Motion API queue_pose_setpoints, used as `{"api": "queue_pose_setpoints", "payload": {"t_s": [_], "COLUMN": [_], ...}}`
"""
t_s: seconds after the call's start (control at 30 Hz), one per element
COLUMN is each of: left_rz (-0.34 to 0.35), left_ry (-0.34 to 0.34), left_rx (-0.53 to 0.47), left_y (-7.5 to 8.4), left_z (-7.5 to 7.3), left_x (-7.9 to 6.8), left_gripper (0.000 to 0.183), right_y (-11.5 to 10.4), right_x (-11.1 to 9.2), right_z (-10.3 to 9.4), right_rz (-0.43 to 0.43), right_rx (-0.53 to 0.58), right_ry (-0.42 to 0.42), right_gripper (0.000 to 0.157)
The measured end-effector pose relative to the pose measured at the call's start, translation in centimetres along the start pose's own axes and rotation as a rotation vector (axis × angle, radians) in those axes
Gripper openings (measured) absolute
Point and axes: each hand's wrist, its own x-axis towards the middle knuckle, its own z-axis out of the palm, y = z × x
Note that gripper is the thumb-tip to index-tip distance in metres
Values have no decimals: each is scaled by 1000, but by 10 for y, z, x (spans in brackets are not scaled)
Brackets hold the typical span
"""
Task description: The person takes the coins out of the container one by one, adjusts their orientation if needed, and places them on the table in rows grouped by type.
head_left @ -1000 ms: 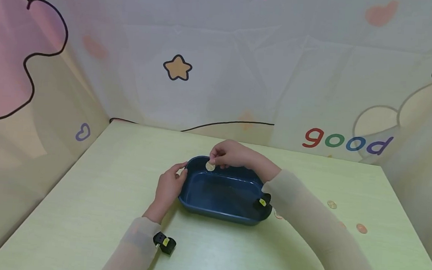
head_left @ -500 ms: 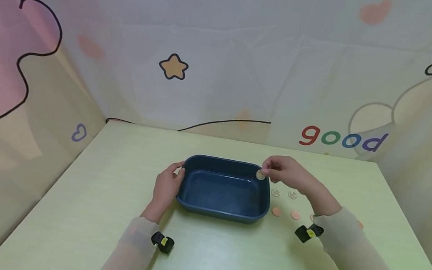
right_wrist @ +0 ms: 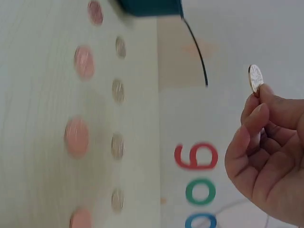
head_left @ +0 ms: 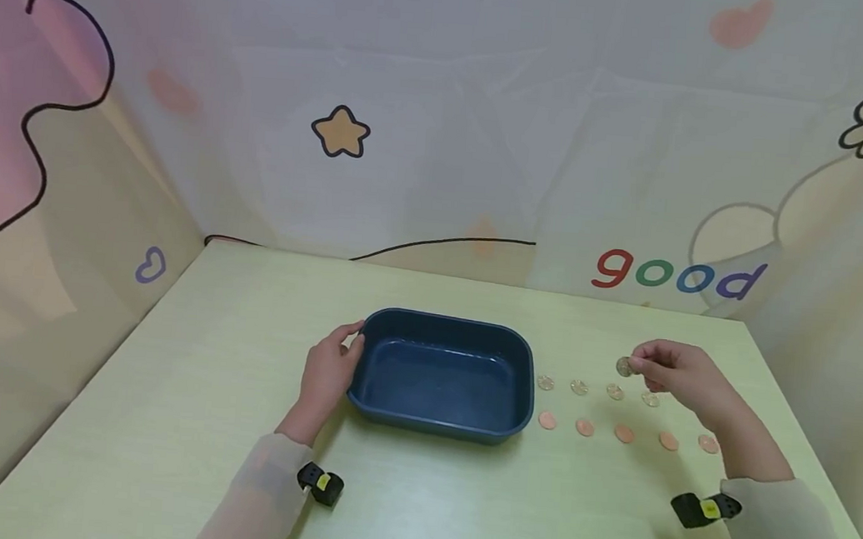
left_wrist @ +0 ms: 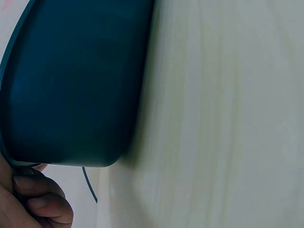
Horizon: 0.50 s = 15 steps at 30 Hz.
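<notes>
My right hand (head_left: 683, 375) pinches a gold-coloured coin (head_left: 624, 366) between thumb and fingertips, raised above the table. In the right wrist view the coin (right_wrist: 255, 79) stands on edge, sticking out past the thumb. Below that hand lies a row of pale gold coins (head_left: 578, 387); nearer the front runs a row of copper-coloured coins (head_left: 624, 433). A deep blue rectangular tray (head_left: 436, 420) sits left of both rows, nothing visible inside it. My left hand (head_left: 325, 375) grips the tray's left end, fingers curled at its rim in the left wrist view.
The pale wooden table (head_left: 415, 502) ends at the back against a printed cloth (head_left: 440, 153) with a star and the word "good". Cloth also hangs along the left and right sides. A small black camera (head_left: 706, 510) is strapped to each wrist.
My right hand has swung from over the tray to the right, the coin still pinched, uncovering the coin rows. My left hand stays at the tray's left end.
</notes>
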Motion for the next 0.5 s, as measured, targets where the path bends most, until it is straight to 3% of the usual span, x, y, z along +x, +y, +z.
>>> {"api": "queue_pose_setpoints", "payload": {"t_s": [0.23, 0.5], "left_rz": [4, 1], "left_ry": [-3, 5], "left_rx": [9, 2], "left_y": [0, -1], "left_z": [-1, -4], "left_x": [-1, 0], "left_gripper": [38, 38], "right_y": [43, 69], "right_x": [-14, -12], "right_z": [-25, -34], "right_rz": [74, 136], "right_rx": [-111, -88], "right_ry": [79, 59], "right_gripper": [34, 40]}}
